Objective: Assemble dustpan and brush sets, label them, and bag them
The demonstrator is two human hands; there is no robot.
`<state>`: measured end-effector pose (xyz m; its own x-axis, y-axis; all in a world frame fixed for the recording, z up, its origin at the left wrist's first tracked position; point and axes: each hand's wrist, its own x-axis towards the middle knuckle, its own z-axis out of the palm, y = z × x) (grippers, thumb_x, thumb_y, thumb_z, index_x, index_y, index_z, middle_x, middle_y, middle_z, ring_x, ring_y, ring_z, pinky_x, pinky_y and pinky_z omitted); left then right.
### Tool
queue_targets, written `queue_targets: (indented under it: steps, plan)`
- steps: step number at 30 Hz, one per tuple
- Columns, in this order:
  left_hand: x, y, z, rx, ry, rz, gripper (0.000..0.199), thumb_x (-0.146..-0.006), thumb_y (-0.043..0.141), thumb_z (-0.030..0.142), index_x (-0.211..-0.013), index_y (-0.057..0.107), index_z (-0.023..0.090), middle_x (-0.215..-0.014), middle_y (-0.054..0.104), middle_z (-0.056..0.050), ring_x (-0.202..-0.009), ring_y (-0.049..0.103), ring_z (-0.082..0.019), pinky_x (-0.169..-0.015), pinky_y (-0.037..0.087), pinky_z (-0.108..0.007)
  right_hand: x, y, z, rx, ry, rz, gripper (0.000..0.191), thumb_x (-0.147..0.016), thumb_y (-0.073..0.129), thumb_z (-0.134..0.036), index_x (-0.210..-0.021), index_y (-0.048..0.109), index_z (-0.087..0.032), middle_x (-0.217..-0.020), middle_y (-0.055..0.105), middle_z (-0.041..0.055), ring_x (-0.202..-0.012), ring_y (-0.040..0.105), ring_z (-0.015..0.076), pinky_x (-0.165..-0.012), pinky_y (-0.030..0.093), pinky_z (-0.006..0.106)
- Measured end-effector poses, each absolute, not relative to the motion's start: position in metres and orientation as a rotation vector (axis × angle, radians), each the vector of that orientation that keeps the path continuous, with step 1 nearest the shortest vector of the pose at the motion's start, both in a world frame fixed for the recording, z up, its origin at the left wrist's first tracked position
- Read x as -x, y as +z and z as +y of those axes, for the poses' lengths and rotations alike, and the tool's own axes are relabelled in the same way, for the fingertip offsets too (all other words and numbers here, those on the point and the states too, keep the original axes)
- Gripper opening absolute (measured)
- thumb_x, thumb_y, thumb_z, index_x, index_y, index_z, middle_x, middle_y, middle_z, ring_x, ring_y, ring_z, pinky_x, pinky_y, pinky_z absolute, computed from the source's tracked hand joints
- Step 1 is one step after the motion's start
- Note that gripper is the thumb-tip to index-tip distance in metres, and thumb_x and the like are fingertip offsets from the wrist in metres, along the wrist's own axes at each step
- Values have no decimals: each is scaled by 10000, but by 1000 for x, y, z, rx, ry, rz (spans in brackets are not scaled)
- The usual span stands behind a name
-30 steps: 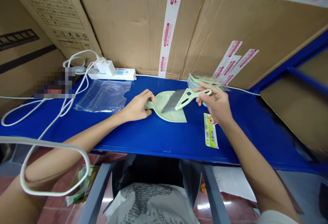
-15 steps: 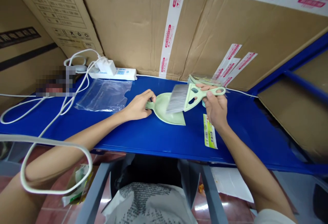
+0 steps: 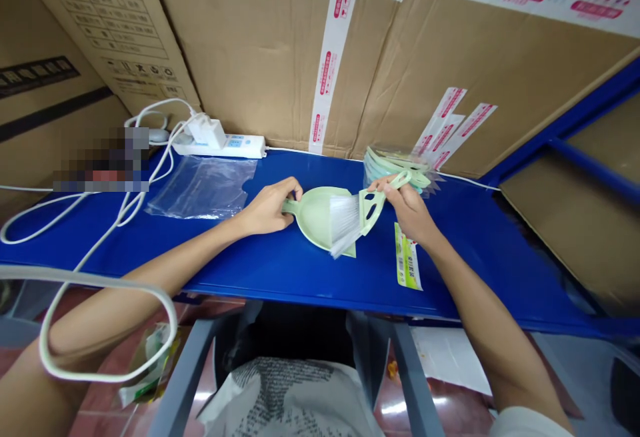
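Note:
My left hand [image 3: 273, 206] is closed round the short handle of a pale green dustpan [image 3: 315, 217], which lies on the blue table with its straight edge to the right. In my right hand [image 3: 406, 209] is a matching green hand brush [image 3: 373, 209], gripped by its looped handle. The brush is tilted, and its grey-white bristles [image 3: 345, 222] lie over the right part of the pan, covering some of its edge. Whether the bristle tips press on the pan is hard to tell. Just below my right hand lies a yellow-green and white label card [image 3: 409, 257].
Behind my right hand sits a clear bag with more green pieces [image 3: 400, 164]. A flat plastic bag [image 3: 205, 186] lies at the left, before a white power strip [image 3: 245, 146]. White cables [image 3: 115, 237] loop over my left forearm. Cardboard [image 3: 270, 57] walls the back.
My right hand has moved down and left and turned the brush, so the bristles now point lower across the pan's right side. My left hand and the dustpan have hardly moved.

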<state>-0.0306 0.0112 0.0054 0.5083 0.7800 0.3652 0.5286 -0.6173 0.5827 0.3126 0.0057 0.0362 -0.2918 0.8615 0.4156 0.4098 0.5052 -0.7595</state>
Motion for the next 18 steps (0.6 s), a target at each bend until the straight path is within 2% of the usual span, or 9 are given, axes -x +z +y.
queue_targets:
  steps: [5,9,13,15,18]
  plan:
    - [31,3,12,-2359,875,1054,369,-629,568,129,-980,506,226,-949,610,-11,-814,594,-208,-749,429,-329,-324,44,1,1044,235,-1932,431,-1134,448,-598,-1059,677,-241,-1000,735,69,-821,661,224,-809,525,392]
    - [31,2,15,-2371,903,974,386,-625,563,106,-988,507,225,-992,618,-30,-872,611,-221,-782,458,-338,-329,62,5,975,-50,-1992,488,-1142,416,-583,-1278,705,-215,-950,748,82,-776,676,239,-792,535,403]
    - [42,6,22,-2454,877,899,453,-659,590,101,-1096,548,215,-1160,633,-84,-1083,633,-272,-932,508,-394,-304,90,19,926,-136,-2190,571,-1132,444,-601,-1480,665,-205,-1082,782,119,-865,716,264,-848,561,415]
    - [51,8,27,-2435,878,929,507,-687,646,129,-1180,565,210,-1228,631,-100,-1139,639,-287,-983,517,-421,-278,95,29,876,-139,-2372,593,-1117,479,-627,-1452,703,-191,-1113,781,138,-932,720,284,-876,555,415]
    - [60,7,35,-2262,855,967,574,-735,761,226,-1268,549,209,-1216,676,-92,-1072,687,-275,-936,542,-415,-234,83,41,842,-111,-2624,598,-1120,482,-632,-1424,737,-184,-1083,766,141,-1012,709,301,-890,528,397]
